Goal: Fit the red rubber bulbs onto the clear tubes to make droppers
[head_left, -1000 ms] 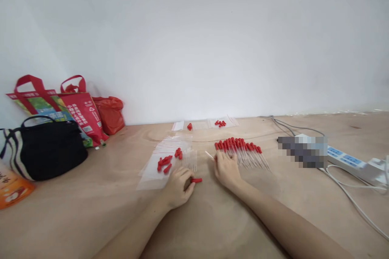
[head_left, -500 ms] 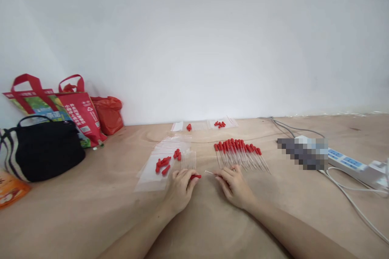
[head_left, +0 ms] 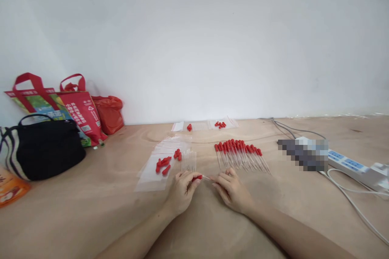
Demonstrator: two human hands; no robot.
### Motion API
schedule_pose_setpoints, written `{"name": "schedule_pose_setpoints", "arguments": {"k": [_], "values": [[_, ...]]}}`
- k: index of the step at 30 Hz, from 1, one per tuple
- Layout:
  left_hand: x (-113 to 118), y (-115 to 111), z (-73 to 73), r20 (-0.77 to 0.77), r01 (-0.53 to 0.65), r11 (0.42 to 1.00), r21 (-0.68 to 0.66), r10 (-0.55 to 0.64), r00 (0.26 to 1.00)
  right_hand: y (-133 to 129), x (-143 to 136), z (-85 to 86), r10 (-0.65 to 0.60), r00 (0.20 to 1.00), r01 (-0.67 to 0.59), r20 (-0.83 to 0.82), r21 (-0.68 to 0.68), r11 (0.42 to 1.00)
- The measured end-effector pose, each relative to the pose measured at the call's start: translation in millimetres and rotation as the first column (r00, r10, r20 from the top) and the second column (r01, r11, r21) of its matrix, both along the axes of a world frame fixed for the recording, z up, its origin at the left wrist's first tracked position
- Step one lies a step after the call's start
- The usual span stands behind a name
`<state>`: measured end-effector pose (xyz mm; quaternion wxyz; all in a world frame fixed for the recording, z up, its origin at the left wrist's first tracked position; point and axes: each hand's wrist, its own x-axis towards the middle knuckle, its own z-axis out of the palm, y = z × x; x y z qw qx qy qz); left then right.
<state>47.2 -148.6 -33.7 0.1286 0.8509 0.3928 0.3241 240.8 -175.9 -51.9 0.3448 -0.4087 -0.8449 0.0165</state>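
My left hand (head_left: 182,189) is closed on a red rubber bulb (head_left: 197,177), its open end facing right. In my right hand (head_left: 233,190) a thin glass dropper tube (head_left: 206,177) is pinched, one end meeting the bulb; how deep it sits I cannot tell. Beyond my left hand several bare glass tubes (head_left: 189,160) lie side by side, and loose red bulbs (head_left: 164,163) rest on clear plastic bags (head_left: 151,174). Past my right hand a fanned row of droppers with red bulbs (head_left: 240,151) lies on the wooden table (head_left: 197,226).
By the wall are bags holding red bulbs and tubes (head_left: 204,125). At left stand a black bag (head_left: 50,149), a red shopping bag (head_left: 82,115) and a red plastic bag (head_left: 108,113). On the right lie a power strip (head_left: 349,161), cables (head_left: 349,200) and a blurred dark object (head_left: 304,156).
My right hand has moved slightly left with the glass tube, closing the gap to the red bulb. The left hand has stayed nearly in place.
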Motion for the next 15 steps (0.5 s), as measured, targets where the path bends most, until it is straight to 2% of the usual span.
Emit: {"name": "schedule_pose_setpoints", "arguments": {"k": [7,12,15], "values": [[-2.1,0.8,-0.6,0.006,0.005,1.0,0.025,-0.005,1.0,1.4,0.1,0.5,0.048,0.998,-0.051,-0.045,-0.088,0.995],[-2.8,0.2,0.9,-0.064,0.117,0.988,0.096,-0.111,0.992,3.8,6.9,9.2,0.108,0.993,-0.1,0.055,-0.132,0.986],[-2.1,-1.1,-1.3,-0.095,0.151,0.977,0.151,-0.137,0.986,5.4,9.0,10.3,0.096,0.988,-0.083,0.121,-0.103,0.991]]}}
